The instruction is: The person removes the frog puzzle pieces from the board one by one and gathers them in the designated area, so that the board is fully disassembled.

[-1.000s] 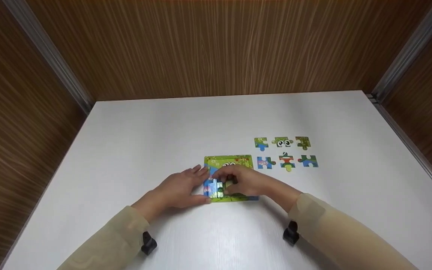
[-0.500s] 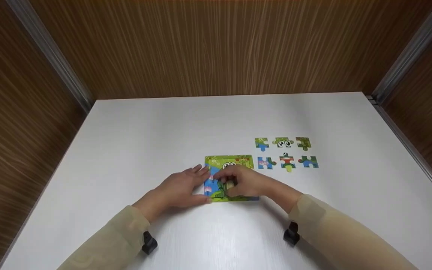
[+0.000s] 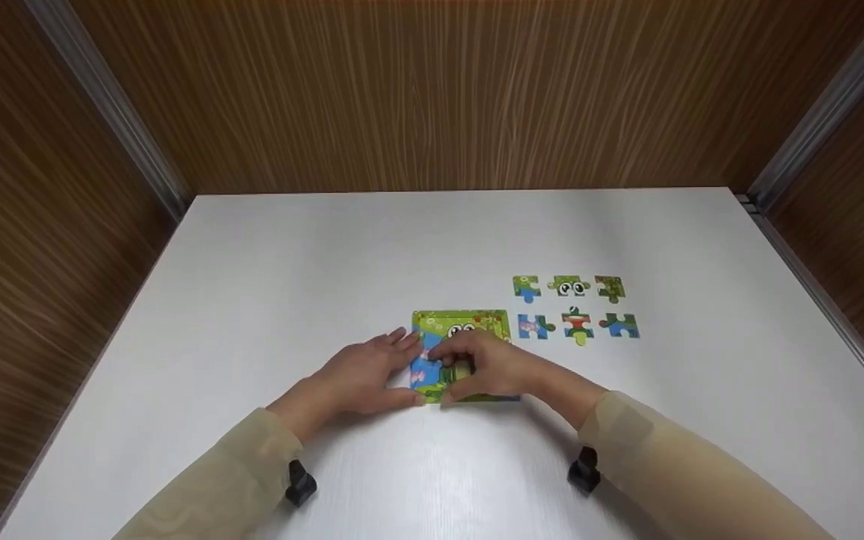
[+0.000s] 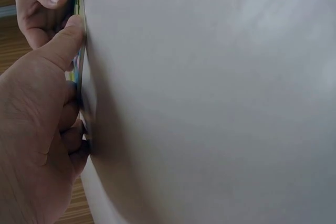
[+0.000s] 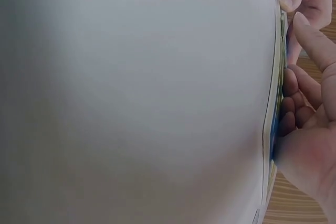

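Note:
A green and blue cartoon jigsaw puzzle board (image 3: 439, 316) lies flat near the middle of the table. My left hand (image 3: 363, 377) rests against its left edge, fingers spread, thumb at the lower left corner. Over the board is my right hand (image 3: 493, 364), index finger bent down onto the picture and thumb near the bottom edge. Beneath it, a blue and green puzzle piece (image 3: 427, 377) seems to lie flat in the lower left; the hand covers part of it. In the right wrist view, the right thumb (image 5: 315, 40) stands off the board while the other fingers touch it.
Several loose puzzle pieces lie in two rows right of the board, among them one with eyes (image 3: 570, 287) and one with a red mouth (image 3: 577, 324). Wood-grain panels (image 3: 447, 97) enclose the white table (image 3: 327, 247) at the back and sides.
A second ago the puzzle piece was tilted and glaring under my right fingers; now it looks flat. My right thumb has shifted down toward the board's bottom edge. My left hand stays put.

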Demonstrator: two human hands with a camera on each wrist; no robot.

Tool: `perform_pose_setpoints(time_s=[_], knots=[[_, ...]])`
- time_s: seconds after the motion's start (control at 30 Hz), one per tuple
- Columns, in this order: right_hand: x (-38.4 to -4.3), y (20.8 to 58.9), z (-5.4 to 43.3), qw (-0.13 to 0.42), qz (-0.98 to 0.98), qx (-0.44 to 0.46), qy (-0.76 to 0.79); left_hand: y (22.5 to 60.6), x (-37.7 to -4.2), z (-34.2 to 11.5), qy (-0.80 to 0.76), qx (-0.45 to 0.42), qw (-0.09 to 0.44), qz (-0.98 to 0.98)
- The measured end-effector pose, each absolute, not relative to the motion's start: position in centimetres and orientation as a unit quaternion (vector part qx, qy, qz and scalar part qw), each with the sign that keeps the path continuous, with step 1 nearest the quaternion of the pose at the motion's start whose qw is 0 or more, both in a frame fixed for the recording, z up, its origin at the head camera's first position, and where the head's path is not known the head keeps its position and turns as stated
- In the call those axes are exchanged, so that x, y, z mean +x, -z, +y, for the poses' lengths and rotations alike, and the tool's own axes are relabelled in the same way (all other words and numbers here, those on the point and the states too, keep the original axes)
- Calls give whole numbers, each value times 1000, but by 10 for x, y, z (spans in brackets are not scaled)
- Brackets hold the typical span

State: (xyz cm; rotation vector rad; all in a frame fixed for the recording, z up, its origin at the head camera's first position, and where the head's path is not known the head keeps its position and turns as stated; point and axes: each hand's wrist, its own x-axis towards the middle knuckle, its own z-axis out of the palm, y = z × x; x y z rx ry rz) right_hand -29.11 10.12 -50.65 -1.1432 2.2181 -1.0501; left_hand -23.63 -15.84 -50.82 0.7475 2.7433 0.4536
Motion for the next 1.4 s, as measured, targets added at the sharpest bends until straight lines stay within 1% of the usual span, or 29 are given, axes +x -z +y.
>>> perform_pose_setpoints(time_s=[0.27,0.57,0.83,1.4], knots=[[-287,507,97,163,819,-441,329,507,-237,-159,-158,260,130,944],[-283,507,99,140,832,-442,306,506,-237,-159,-166,273,117,940],[-283,506,100,153,828,-438,314,506,-236,-159,-167,274,121,939],[-288,505,104,217,801,-405,384,504,-234,-158,-167,266,124,941]])
